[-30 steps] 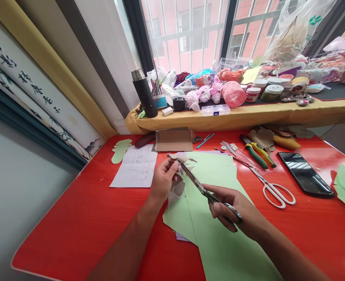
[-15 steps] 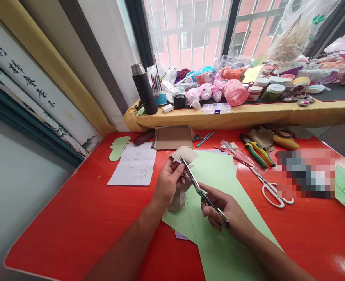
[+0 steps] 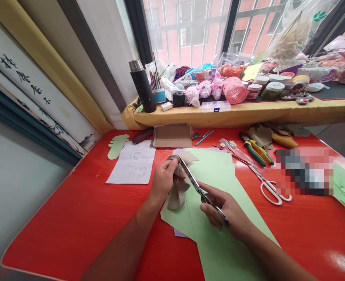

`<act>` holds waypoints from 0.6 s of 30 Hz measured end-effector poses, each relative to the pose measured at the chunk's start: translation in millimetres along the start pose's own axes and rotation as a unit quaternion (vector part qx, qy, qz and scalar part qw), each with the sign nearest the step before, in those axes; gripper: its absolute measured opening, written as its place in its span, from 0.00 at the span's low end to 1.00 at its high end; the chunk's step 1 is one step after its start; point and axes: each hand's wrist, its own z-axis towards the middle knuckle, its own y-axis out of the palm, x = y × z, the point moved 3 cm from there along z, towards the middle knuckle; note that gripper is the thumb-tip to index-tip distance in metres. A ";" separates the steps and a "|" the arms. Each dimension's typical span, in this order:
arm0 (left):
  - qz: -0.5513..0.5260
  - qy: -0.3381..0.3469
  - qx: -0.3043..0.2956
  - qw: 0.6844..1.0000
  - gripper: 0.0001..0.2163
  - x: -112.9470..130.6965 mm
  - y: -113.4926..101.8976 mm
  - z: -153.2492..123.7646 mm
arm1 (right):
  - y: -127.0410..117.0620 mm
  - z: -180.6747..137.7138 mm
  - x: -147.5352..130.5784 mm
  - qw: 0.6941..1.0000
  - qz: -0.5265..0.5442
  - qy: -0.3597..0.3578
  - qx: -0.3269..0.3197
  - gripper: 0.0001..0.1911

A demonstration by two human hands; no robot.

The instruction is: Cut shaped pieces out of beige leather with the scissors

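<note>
– Which way do the silver scissors [image 3: 194, 182] point?
– Tips toward eleven o'clock, at the beige piece [image 3: 177, 197]; the long axis slants back to handles at five, over the green sheet [image 3: 219, 242].
– And the fingers?
– The right hand [image 3: 226, 212] curls round the handles. The left hand [image 3: 163, 178] pinches the beige piece, whose lower part hangs toward six.
</note>
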 end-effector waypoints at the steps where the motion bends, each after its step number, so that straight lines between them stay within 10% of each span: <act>1: 0.010 0.007 0.003 1.000 0.22 -0.3 0.4 -0.6 | -0.1 0.0 -0.1 1.000 -0.001 -0.001 0.002 0.50; 18: -0.023 0.028 -0.003 0.999 0.24 -18.7 21.4 -10.7 | -2.6 -0.5 -2.5 0.999 -0.012 -0.035 0.012 0.50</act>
